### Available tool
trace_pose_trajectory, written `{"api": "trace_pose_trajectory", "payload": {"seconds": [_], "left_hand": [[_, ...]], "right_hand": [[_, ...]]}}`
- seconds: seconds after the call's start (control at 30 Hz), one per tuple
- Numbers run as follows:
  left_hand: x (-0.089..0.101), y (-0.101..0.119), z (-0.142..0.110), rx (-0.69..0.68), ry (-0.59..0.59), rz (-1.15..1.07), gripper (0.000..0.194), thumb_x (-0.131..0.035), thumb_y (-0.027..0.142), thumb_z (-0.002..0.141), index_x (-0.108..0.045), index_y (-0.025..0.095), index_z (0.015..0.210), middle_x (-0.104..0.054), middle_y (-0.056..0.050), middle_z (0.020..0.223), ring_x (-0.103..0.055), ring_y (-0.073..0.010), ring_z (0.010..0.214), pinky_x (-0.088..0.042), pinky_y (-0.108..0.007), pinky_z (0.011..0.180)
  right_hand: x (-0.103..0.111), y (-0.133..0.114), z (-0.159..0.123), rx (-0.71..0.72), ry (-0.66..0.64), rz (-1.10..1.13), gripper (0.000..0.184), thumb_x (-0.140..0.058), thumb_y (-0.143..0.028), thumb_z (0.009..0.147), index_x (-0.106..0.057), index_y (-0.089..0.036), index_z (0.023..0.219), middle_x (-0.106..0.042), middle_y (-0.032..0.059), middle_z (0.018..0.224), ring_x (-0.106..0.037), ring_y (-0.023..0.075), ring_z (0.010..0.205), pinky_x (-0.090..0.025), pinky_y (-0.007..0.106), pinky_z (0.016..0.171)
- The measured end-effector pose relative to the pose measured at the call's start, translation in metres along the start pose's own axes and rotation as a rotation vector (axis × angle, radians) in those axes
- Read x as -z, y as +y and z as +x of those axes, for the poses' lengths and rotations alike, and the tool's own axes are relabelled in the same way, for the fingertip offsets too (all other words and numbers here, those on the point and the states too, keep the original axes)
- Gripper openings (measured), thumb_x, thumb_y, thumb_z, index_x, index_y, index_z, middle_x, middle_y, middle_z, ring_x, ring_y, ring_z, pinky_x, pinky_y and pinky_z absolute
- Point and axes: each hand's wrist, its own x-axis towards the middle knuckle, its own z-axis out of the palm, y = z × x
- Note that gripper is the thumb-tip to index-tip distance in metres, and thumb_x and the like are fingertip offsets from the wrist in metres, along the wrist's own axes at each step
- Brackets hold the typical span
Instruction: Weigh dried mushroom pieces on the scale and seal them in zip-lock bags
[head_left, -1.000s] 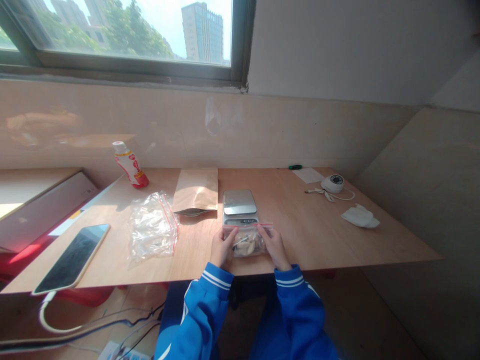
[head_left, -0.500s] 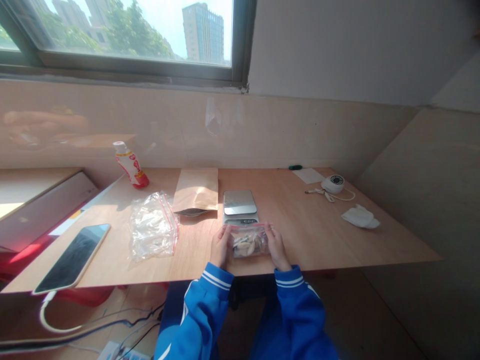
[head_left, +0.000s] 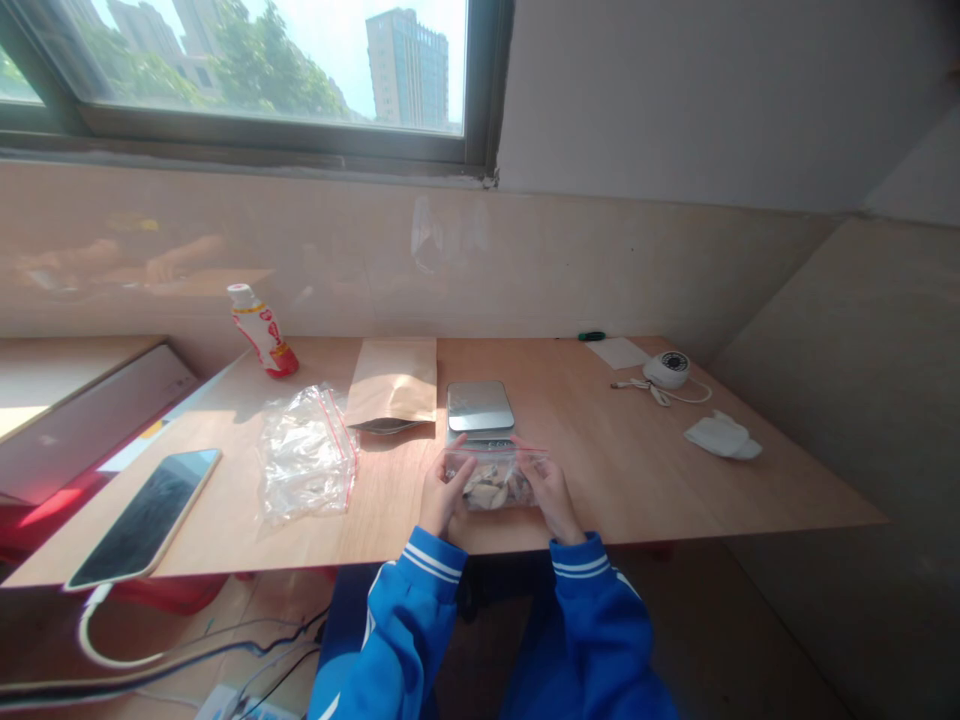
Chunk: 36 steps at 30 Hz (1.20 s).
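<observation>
Pieces of pale, irregular food-like matter [head_left: 489, 496] are enclosed in a small clear plastic zip bag with a red seal line [head_left: 499, 466], which is held by both sides near the front edge of the light wooden surface [head_left: 637, 485]. The left side of the bag is pinched between the thumb and fingers of the left hand [head_left: 445, 492], and the right side is gripped in the same way by the right hand [head_left: 553, 492]. Whether the underside of the bag is touching the surface cannot be told.

Just beyond the bag, a white digital kitchen scale with a silver metal plate [head_left: 481, 406] is seen, its display partly hidden. To the left of the scale, a brown kraft-paper pouch [head_left: 394, 383] is laid flat, with its mouth slightly parted towards the front. Beside the pouch, crumpled clear plastic bags with red seal lines [head_left: 306, 458] are spread out. Behind these, a white and red plastic bottle with a white cap [head_left: 262, 332] is stood upright. At the left front, a dark-screened phone [head_left: 146, 516] is joined to a white charging cable [head_left: 96, 622].

On the right, a white dome-shaped camera [head_left: 667, 370] with a white cord is placed behind a crumpled white cloth or tissue [head_left: 722, 437]. Near the back edge, a sheet of white paper [head_left: 617, 353] is laid beside a dark green tool-like object [head_left: 591, 337].
</observation>
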Motion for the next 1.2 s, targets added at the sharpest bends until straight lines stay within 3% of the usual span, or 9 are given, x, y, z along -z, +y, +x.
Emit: {"api": "trace_pose_trajectory", "payload": {"seconds": [0.1,0.4,0.87,0.97,1.13,1.2], "left_hand": [[0.003,-0.003,0.001,-0.035,0.045,0.11,0.045,-0.076,0.039,0.064,-0.067,0.014,0.1,-0.071,-0.009,0.096,-0.065,-0.0248,0.094,-0.051,-0.034,0.082],[0.008,-0.017,0.006,-0.012,0.081,0.181,0.032,-0.075,0.042,0.064,-0.071,0.012,0.076,-0.072,-0.008,0.076,-0.067,-0.0223,0.078,-0.052,-0.031,0.073],[0.008,-0.017,0.006,-0.021,0.09,0.213,0.033,-0.075,0.043,0.064,-0.071,0.013,0.076,-0.072,-0.008,0.076,-0.067,-0.0217,0.078,-0.052,-0.031,0.074],[0.007,-0.015,0.005,0.006,0.076,0.169,0.034,-0.076,0.043,0.064,-0.071,0.012,0.078,-0.072,-0.009,0.078,-0.067,-0.023,0.081,-0.052,-0.033,0.075],[0.003,-0.009,0.002,-0.011,-0.044,0.094,0.045,-0.076,0.038,0.065,-0.069,0.015,0.103,-0.072,-0.01,0.098,-0.066,-0.025,0.095,-0.051,-0.036,0.086],[0.003,-0.009,0.001,0.011,-0.091,0.1,0.045,-0.075,0.039,0.066,-0.068,0.015,0.104,-0.072,-0.011,0.1,-0.066,-0.0256,0.096,-0.051,-0.037,0.086]], "right_hand": [[0.0,0.001,0.0,0.003,-0.026,-0.034,0.049,-0.071,-0.051,0.07,-0.069,-0.017,0.104,-0.073,0.0076,0.091,-0.067,0.0229,0.088,-0.052,0.036,0.082],[-0.003,-0.001,0.0,0.013,0.058,-0.063,0.038,-0.076,-0.049,0.064,-0.072,-0.018,0.085,-0.075,0.0067,0.082,-0.069,0.0228,0.081,-0.056,0.035,0.077],[-0.004,0.002,-0.002,0.046,0.145,-0.148,0.031,-0.074,-0.044,0.067,-0.072,-0.016,0.08,-0.073,0.0058,0.076,-0.068,0.0229,0.077,-0.055,0.035,0.073],[-0.004,0.0,-0.001,0.057,0.108,-0.105,0.031,-0.074,-0.045,0.067,-0.072,-0.017,0.08,-0.073,0.0058,0.079,-0.068,0.0233,0.08,-0.055,0.036,0.077],[-0.005,-0.005,-0.003,-0.017,-0.054,0.017,0.049,-0.073,-0.046,0.069,-0.067,-0.019,0.11,-0.074,0.0061,0.092,-0.069,0.0238,0.088,-0.055,0.039,0.082],[-0.006,-0.007,-0.005,-0.038,-0.086,0.037,0.05,-0.074,-0.045,0.069,-0.067,-0.019,0.111,-0.074,0.007,0.095,-0.068,0.0245,0.091,-0.054,0.04,0.084]]}}
